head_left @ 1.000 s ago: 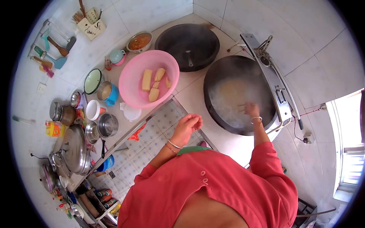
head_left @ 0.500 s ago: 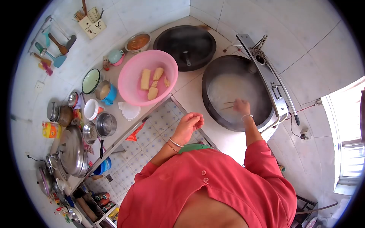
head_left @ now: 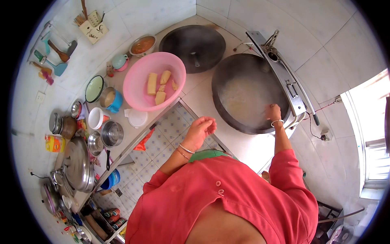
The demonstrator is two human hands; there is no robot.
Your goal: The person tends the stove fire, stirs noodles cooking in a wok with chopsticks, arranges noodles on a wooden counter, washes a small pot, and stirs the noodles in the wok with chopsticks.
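Observation:
My right hand (head_left: 273, 112) is closed above the near right side of a big dark wok (head_left: 251, 131). Half a second ago a pair of chopsticks showed in it; steam and the fingers now mostly hide them. Cloudy, pale liquid (head_left: 239, 97) steams inside the wok, with a yellowish patch in the middle. My left hand (head_left: 199, 132) hovers over the counter's front edge, its fingers curled against the thumb and nothing visible in them. To its upper left stands a pink basin (head_left: 134, 87) holding several pale yellow dough-like pieces (head_left: 152, 83).
A second dark wok (head_left: 192, 49) sits behind, beside a bowl of reddish food (head_left: 143, 44). Along the wok's right runs a metal bar fixture (head_left: 280, 73). Pots, bowls and a large lidded steel pan (head_left: 78, 164) crowd the left counter. Utensils (head_left: 57, 53) hang on the wall.
My right hand has moved right, toward the wok's near right rim, and the chopsticks no longer show clearly. My left hand keeps its curled pose. The view has shifted slightly.

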